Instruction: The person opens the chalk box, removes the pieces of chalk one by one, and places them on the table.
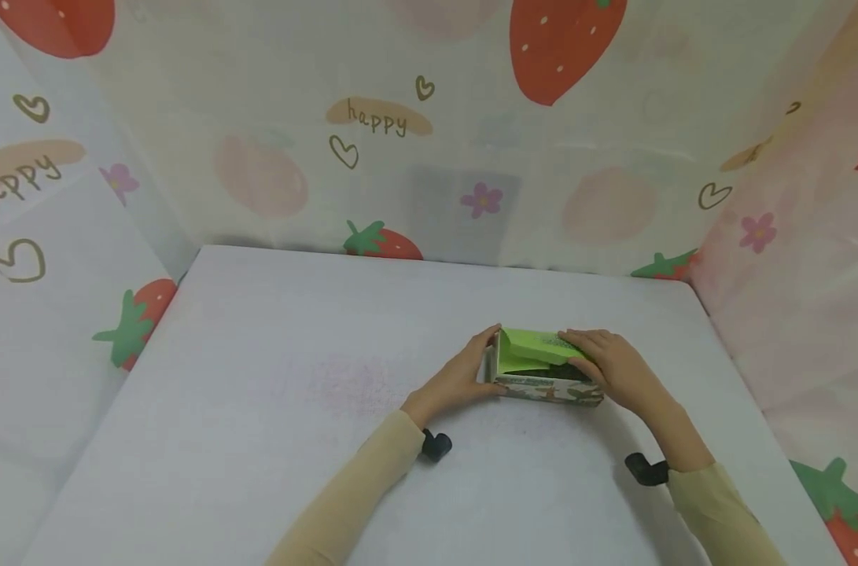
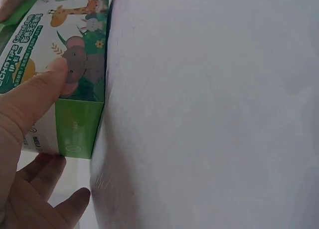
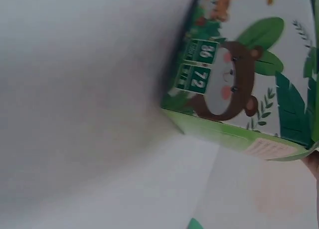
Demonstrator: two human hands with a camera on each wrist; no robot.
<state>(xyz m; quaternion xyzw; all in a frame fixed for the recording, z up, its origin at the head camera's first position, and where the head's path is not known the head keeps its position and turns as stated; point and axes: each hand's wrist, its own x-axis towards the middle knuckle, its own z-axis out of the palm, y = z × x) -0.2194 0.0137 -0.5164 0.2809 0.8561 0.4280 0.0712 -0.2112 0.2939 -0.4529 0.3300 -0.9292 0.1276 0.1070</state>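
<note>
A small cardboard box (image 1: pixel 552 389) with a bright green lid flap (image 1: pixel 535 344) sits on the right part of the table. Its front carries cartoon animals, an elephant among them in the left wrist view. The flap is partly raised, with a dark gap beneath it. My left hand (image 1: pixel 464 373) grips the box's left end, thumb on the printed front and fingers toward the back. At the other end my right hand (image 1: pixel 620 369) holds the flap, fingers over its top and thumb at its front edge. In the right wrist view a printed monkey face marks that end of the box (image 3: pixel 234 79).
The box rests on a white-covered table (image 1: pixel 259 377). Behind and beside it hang curtains (image 1: pixel 372 181) printed with strawberries, hearts and flowers. A dark wrist device (image 1: pixel 437 446) shows at the left cuff, another dark device (image 1: pixel 646 470) at the right one.
</note>
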